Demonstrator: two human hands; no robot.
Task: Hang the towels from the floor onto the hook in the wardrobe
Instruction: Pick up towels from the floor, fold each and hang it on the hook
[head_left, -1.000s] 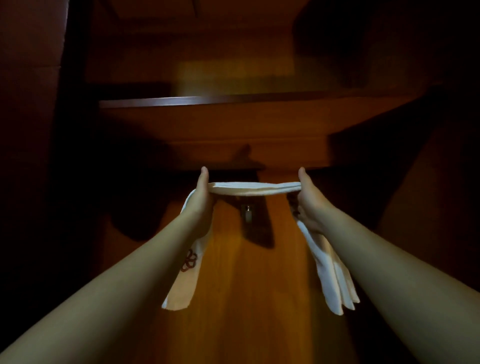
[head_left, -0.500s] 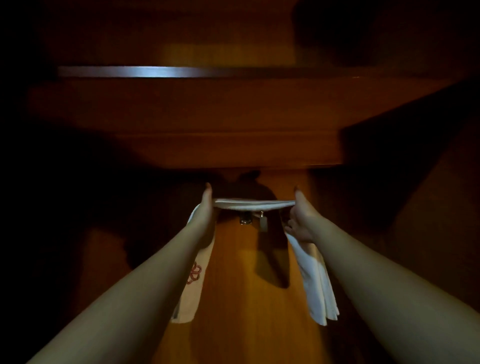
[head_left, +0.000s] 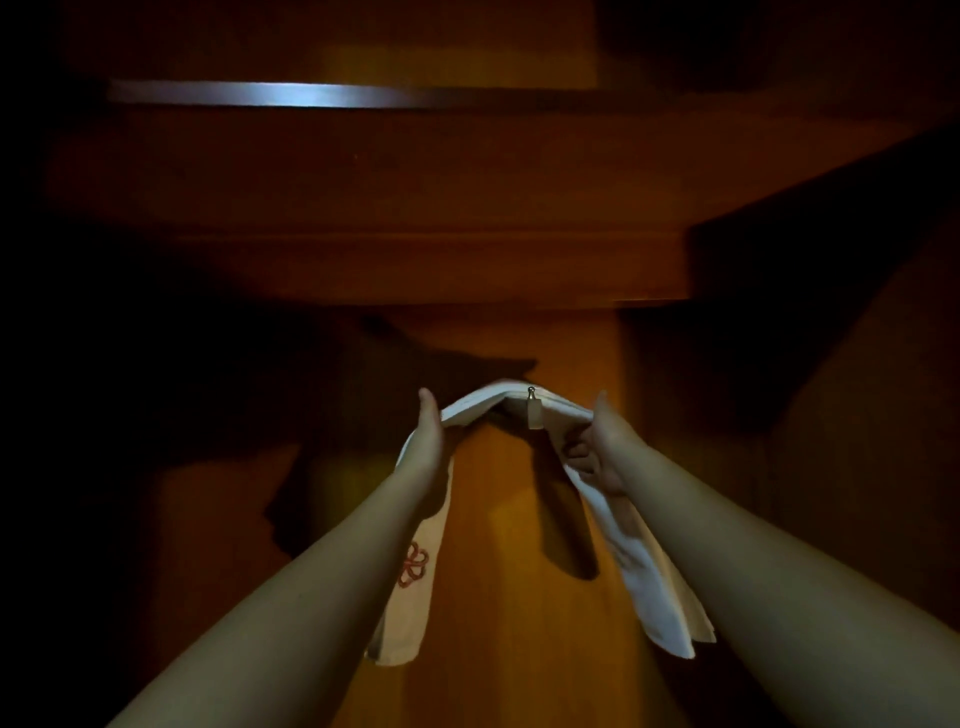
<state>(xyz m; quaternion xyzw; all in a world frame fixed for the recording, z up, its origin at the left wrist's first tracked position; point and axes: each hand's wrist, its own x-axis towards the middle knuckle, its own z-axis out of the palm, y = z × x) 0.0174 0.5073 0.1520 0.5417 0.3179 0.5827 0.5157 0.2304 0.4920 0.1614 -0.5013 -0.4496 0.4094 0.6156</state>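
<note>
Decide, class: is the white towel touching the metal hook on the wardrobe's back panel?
Touching. In the head view the towel peaks and bends over the hook, whose small knob shows against its top edge, with both ends hanging down.

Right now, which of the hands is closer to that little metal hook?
The right hand. It grips the towel just right of and slightly below the hook; the left hand holds the towel further off to the hook's left.

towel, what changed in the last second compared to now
The white towel, stretched flat in front of the hook a second ago, now sags over it, the hook's tip showing at the fold. The left hand and right hand came down slightly. Both still grip the towel; its ends hang as before.
</note>
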